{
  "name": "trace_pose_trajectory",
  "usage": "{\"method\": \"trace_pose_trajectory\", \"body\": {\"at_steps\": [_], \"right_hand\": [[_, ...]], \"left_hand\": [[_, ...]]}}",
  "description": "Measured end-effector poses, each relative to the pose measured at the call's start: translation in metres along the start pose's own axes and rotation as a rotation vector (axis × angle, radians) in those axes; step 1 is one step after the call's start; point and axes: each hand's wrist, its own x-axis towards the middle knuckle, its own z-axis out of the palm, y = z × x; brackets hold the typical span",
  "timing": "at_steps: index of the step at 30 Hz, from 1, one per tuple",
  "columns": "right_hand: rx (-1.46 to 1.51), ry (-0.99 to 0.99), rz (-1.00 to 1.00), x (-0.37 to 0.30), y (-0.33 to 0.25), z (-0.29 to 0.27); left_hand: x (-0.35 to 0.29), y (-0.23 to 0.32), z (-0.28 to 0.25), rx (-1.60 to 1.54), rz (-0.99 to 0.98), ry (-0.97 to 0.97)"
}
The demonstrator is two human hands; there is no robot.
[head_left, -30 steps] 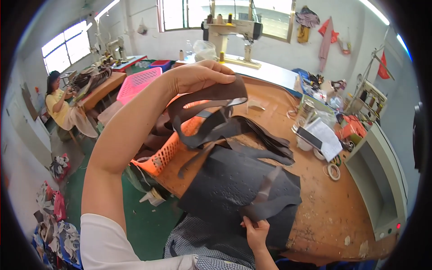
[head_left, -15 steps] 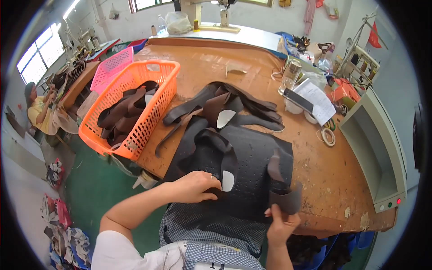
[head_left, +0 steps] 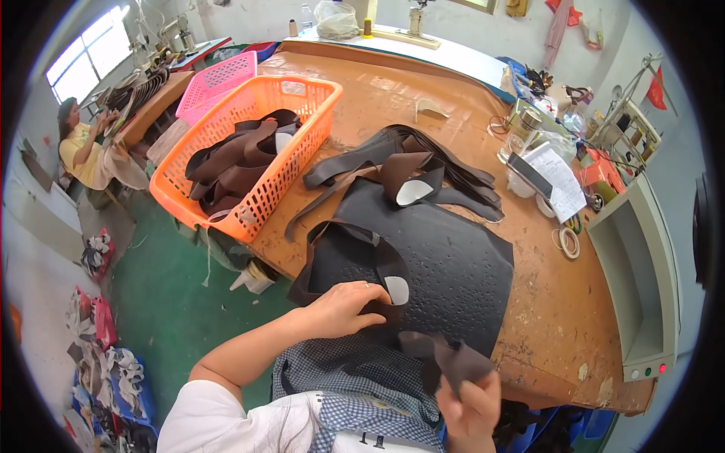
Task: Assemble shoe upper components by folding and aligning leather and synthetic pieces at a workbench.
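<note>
While my right hand [head_left: 472,404] grips a brown strip [head_left: 457,362], bunched by the near edge of the black pad [head_left: 453,272], the strip could crease if squeezed. Left hand [head_left: 340,309]: fingers curled at the looped strap [head_left: 390,260], beside its white patch [head_left: 396,291]; whether they pinch, I cannot tell. Looped strap: on the pad, liable to twist or slide if loosely held. Strip bundle [head_left: 453,166]: across the pad's far edge; a snag could scatter it. Orange basket [head_left: 302,155]: at the surface's [head_left: 559,309] left edge; a forearm knock could tip it.
</note>
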Motion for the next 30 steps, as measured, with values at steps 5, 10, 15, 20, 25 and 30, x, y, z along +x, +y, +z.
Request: {"method": "trace_pose_trajectory", "body": {"at_steps": [5, 10, 15, 20, 25, 30], "right_hand": [[0.387, 0.098, 0.182, 0.015, 0.03, -0.006], [0.435, 0.063, 0.259, 0.023, 0.029, 0.007], [0.506, 0.1, 0.277, 0.056, 0.063, 0.007], [0.598, -0.035, 0.161, 0.082, 0.094, -0.004], [0.632, -0.081, 0.072, 0.091, 0.12, -0.028], [0.495, -0.045, 0.209, 0.086, 0.118, -0.032]], "left_hand": [[0.015, 0.014, -0.023, -0.224, -0.01, 0.043], [0.042, 0.044, -0.08, -0.451, -0.032, 0.017], [0.045, 0.084, -0.1, -0.565, 0.104, -0.117], [0.03, 0.086, -0.073, -0.302, 0.32, -0.244], [0.002, 0.06, -0.055, -0.057, 0.132, 0.005], [-0.018, 0.047, -0.03, -0.463, -0.15, 0.117]]}}
